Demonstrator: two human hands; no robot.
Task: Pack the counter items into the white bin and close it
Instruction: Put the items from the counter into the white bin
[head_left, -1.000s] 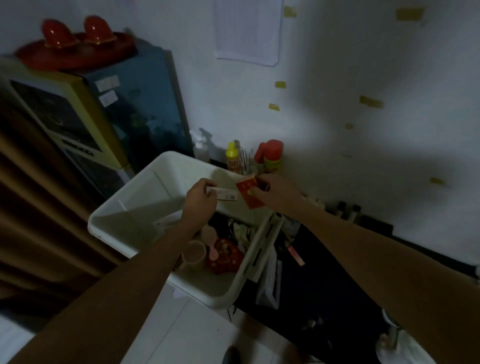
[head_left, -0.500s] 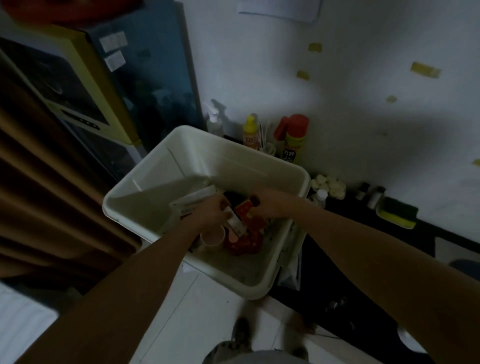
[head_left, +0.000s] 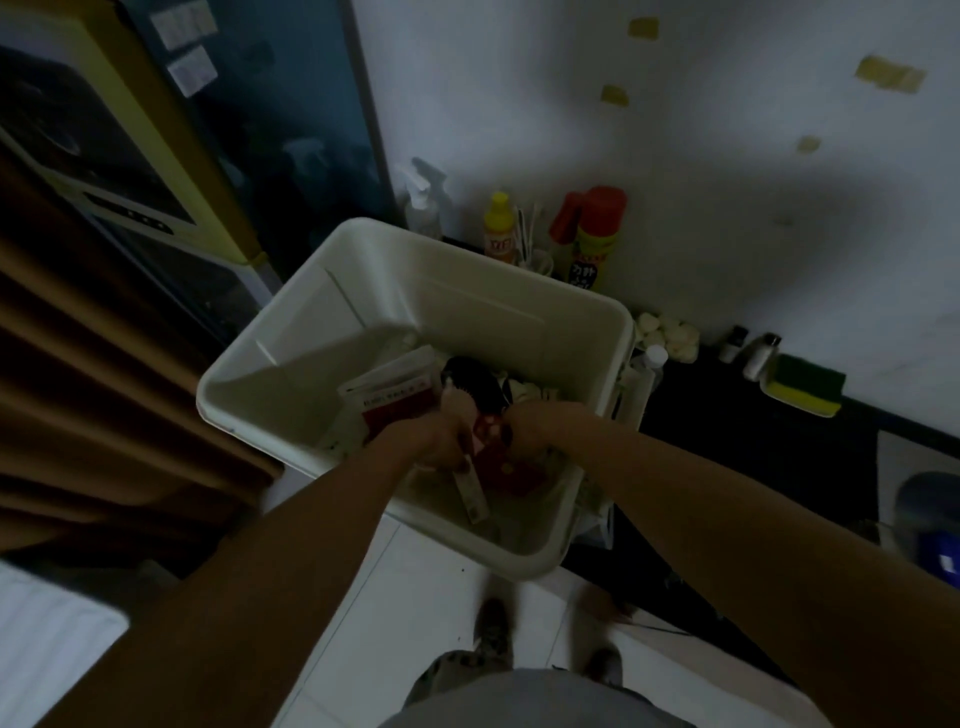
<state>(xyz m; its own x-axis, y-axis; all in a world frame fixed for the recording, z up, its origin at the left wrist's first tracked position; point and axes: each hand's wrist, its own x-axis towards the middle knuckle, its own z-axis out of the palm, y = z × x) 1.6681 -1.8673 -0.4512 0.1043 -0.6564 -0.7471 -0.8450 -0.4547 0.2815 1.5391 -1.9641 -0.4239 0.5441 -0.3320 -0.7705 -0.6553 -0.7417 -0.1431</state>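
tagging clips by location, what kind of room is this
Probably a cramped home kitchen corner: a dish sponge sits on the dark counter, a spray bottle and a red-capped can stand against the wall.

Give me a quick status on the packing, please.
Left hand grips slim white box; right hand at red packet, grip unclear. Both inside white bin, not closed. Yellow bottle, red-capped can on counter, unpacked.

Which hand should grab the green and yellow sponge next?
Right, probably. The sponge lies beyond the white bin's right side, nearer the right hand; the left hand grips a slim white box.
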